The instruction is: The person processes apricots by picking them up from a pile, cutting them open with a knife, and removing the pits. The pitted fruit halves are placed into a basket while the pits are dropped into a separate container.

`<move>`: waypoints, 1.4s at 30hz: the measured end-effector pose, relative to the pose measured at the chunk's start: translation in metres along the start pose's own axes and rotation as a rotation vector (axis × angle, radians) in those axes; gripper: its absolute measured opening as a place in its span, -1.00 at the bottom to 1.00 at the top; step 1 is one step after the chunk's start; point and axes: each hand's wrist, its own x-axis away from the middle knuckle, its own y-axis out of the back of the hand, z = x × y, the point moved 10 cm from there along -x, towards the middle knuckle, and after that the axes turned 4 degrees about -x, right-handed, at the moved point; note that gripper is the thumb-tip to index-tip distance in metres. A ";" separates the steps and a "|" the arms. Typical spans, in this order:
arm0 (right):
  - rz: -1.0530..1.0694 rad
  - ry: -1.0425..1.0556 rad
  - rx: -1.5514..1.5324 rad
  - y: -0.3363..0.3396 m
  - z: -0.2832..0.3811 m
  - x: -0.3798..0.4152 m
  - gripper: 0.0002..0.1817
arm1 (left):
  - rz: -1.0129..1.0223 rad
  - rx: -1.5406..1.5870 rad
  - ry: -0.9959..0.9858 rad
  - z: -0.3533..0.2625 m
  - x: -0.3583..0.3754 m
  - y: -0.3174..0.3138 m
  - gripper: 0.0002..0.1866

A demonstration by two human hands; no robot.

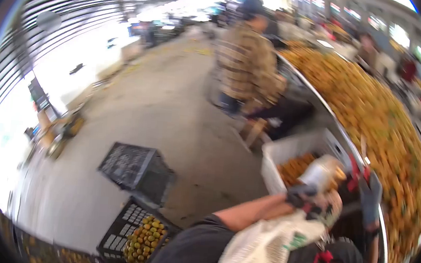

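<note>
My left hand (305, 196), in a dark glove, is closed around a whitish, partly see-through bag (320, 170) with orange pieces at its far end. The bag is smeared by motion and tilts over a white crate (267, 166) that holds small orange fruit (294, 170). At the edge of the long fruit-covered table, my right hand (371, 193) wears a grey glove. Its fingers are closed on a red-handled tool (355, 170), whose exact kind is blurred. A white woven sack with green print (270, 247) lies over my lap.
Orange fruit (363, 100) covers the long metal-edged table on the right. A person in a plaid shirt (247, 59) sits ahead beside it. On the floor at left stand a black crate (127, 167) and another crate (117, 228) holding green-orange fruit. More people are along the far side.
</note>
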 end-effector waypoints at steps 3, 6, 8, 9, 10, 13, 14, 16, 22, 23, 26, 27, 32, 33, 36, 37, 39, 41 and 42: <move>-0.015 -0.015 0.266 0.047 -0.002 0.031 -0.75 | -0.176 0.113 -0.006 0.009 0.033 0.029 -0.72; 0.124 -0.176 0.424 0.088 -0.048 0.076 -0.75 | -0.437 0.635 0.724 0.041 0.068 0.050 -0.70; 0.188 -0.391 0.404 0.108 -0.097 0.115 -0.70 | -0.511 0.570 0.928 0.082 0.099 0.066 -0.69; 0.169 -0.424 0.417 0.117 -0.109 0.128 -0.70 | -0.575 0.508 0.996 0.093 0.111 0.075 -0.69; 0.142 -0.482 0.462 0.126 -0.120 0.141 -0.69 | -0.573 0.520 1.043 0.112 0.118 0.078 -0.68; 0.066 -0.605 0.517 0.141 -0.133 0.165 -0.68 | -0.609 0.429 1.142 0.154 0.130 0.081 -0.65; 0.060 -0.598 0.532 0.140 -0.133 0.168 -0.68 | -0.597 0.363 1.131 0.158 0.125 0.080 -0.63; 0.015 -0.611 0.540 0.149 -0.135 0.178 -0.68 | -0.492 0.348 1.080 0.197 0.114 0.084 -0.61; -0.144 -0.686 0.429 0.187 -0.141 0.197 -0.67 | -0.548 -0.343 0.570 0.252 -0.010 0.140 -0.43; -0.167 -0.707 0.442 0.194 -0.148 0.202 -0.67 | -0.506 -0.336 0.560 0.236 -0.041 0.106 -0.48; -0.270 -0.721 0.209 0.204 -0.171 0.212 -0.69 | -0.149 -0.194 0.507 0.182 -0.117 -0.049 -0.57; -0.283 -0.736 0.206 0.208 -0.177 0.214 -0.69 | -0.041 -0.197 0.449 0.144 -0.127 -0.117 -0.61; -0.461 -0.738 0.059 0.231 -0.205 0.230 -0.65 | 0.717 -0.383 0.235 0.133 -0.138 -0.348 -0.59; -0.502 -0.754 0.035 0.235 -0.209 0.234 -0.65 | 0.798 -0.449 0.174 0.136 -0.137 -0.380 -0.58; -0.553 -0.775 -0.036 0.242 -0.223 0.243 -0.65 | 0.887 -0.757 -0.042 0.167 -0.135 -0.446 -0.50; -0.563 -0.778 -0.036 0.244 -0.224 0.245 -0.65 | 0.942 -0.805 -0.077 0.174 -0.132 -0.466 -0.46; -0.625 -0.756 -0.215 0.244 -0.228 0.250 -0.66 | 0.963 -0.815 -0.053 0.189 -0.132 -0.484 -0.46; -0.639 -0.754 -0.253 0.247 -0.231 0.253 -0.66 | 1.049 -0.815 -0.009 0.190 -0.133 -0.492 -0.50; -0.633 -0.737 -0.245 0.250 -0.228 0.253 -0.67 | 0.958 -0.713 0.010 0.182 -0.139 -0.487 -0.53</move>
